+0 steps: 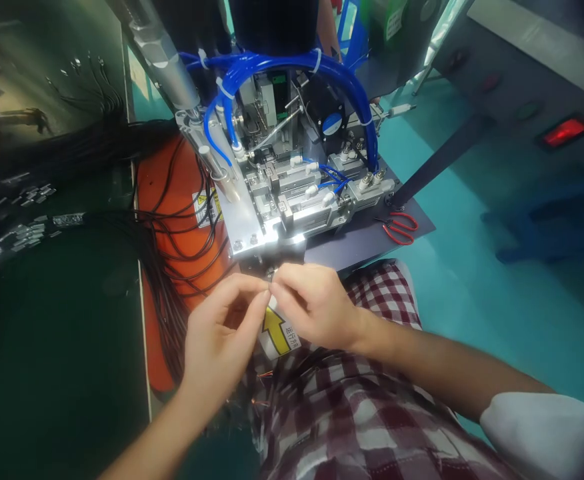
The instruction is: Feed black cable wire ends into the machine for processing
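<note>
Head view. Machine (292,193), metal, with blue tubes (292,63): directly beyond the hands. Red-handled pliers (399,228): near the right corner of the dark base plate (357,250). Black cables (159,293), bundled: across the right edge of the green tabletop (57,353), onto the orange board (159,177). Red-lit switch (566,132): upper right. Tiny item (270,287), unidentifiable: between the fingertips of left hand (219,330) and right hand (319,303), both pinched closed, tips meeting. Arrow label (278,333): yellow arrow, "运行方向", below the fingertips. Warning label (207,208): yellow triangle, small print illegible.
</note>
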### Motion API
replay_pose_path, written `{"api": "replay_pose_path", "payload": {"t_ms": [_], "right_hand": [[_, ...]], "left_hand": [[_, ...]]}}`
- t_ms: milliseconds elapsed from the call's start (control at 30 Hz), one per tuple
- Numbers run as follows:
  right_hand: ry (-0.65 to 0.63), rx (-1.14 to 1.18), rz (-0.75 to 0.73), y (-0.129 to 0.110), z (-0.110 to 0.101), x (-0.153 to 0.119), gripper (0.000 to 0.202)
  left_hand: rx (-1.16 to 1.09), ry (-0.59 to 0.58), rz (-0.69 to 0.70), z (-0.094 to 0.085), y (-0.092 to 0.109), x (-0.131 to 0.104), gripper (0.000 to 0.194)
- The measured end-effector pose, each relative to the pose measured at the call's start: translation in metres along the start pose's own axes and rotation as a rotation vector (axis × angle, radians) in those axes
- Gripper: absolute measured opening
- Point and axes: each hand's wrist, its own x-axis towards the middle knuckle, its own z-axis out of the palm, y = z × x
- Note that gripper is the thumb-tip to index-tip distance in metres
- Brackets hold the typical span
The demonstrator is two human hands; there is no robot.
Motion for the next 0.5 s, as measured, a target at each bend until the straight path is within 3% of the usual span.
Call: {"api": "replay_pose_path", "payload": {"t_ms": [67,100,167,233,300,333,500], "right_hand": [[-0.010,-0.079,-0.082,0.002,-0.002,0.000,0.025],[-0.019,-0.036,-0.036,0.001,-0.002,0.000,0.025],[-0.039,0.186,0.177,-0.002,0.000,0.000,0.027],[-0.065,0.467,0.403,-0.007,0.002,0.001,0.029],[-0.085,0.643,0.514,-0.010,0.001,0.002,0.030],[-0.092,0.675,0.537,-0.010,0.001,0.002,0.030],[-0.141,0.636,0.547,-0.001,-0.006,0.006,0.026]], "left_hand": [[0.011,-0.052,-0.030,-0.001,0.002,0.002,0.008],[0.026,-0.040,-0.018,-0.001,0.002,0.002,0.008],[0.108,0.049,0.106,0.002,-0.002,0.001,0.005],[0.235,0.142,0.336,0.006,-0.007,0.000,0.008],[0.323,0.156,0.469,0.006,-0.009,0.000,0.012],[0.326,0.122,0.443,0.006,-0.010,0.001,0.011],[0.137,-0.120,-0.028,-0.006,-0.007,0.009,0.012]]}}
